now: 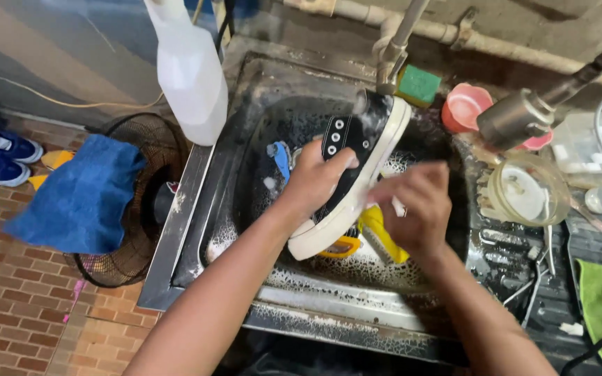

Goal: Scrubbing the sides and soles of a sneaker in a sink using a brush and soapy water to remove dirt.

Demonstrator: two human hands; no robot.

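Fingers of the left hand (315, 177) wrap around the side of a black canvas sneaker (357, 167), thumb pressed against the upper near the eyelets, so the shoe is gripped firmly and tilted with its white sole turned to the right. Suds cling to the shoe's toe end, which sits just under the tap (393, 59). The right hand (416, 209) is curled loosely beside the sole, fingertips touching the white rubber edge; whether it grips anything small cannot be told. Just beneath both hands lies a yellow scrubbing brush (377, 237) on the foamy floor of the steel sink (196, 209). A green sponge (418, 83) rests on the sink's far rim, with a pink cup (465, 108) beside it. A white plastic bottle (189, 73) stands at the left edge, and farther left a blue cloth (81, 198) is draped over a black fan grille (130, 251) on the brick floor.
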